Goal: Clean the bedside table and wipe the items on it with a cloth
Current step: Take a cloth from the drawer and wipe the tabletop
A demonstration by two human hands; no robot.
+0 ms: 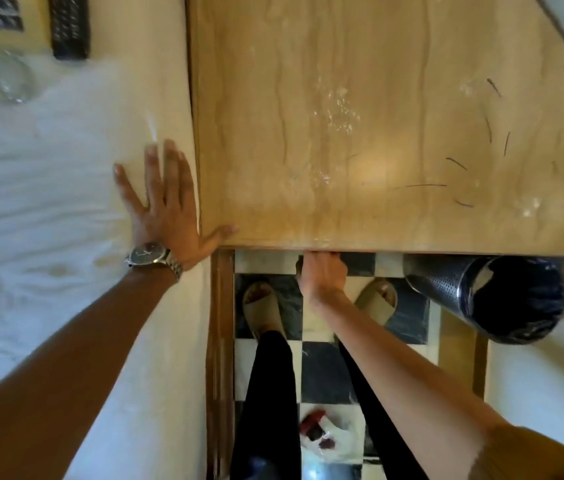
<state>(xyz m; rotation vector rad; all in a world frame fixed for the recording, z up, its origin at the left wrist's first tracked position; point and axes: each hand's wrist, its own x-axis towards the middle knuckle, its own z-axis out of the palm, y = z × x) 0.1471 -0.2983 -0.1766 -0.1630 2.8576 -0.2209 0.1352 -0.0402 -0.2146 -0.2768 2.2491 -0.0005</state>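
Note:
The wooden bedside table top (377, 133) fills the upper middle, bare, with white dusty smears and a few dark hairs on it. My left hand (166, 206) lies flat and spread on the bed edge, thumb touching the table's near left corner. A watch sits on that wrist. My right hand (322, 271) reaches under the table's front edge, fingers curled and hidden beneath the lip. What they hold cannot be seen. No cloth is visible.
A white bed sheet (31, 202) covers the left, with a drinking glass (10, 77) and a black remote (70, 26) lying on it. A perforated metal bin (488, 296) with a dark liner lies at the right. Checkered floor, slippers and a red-white item (318, 431) lie below.

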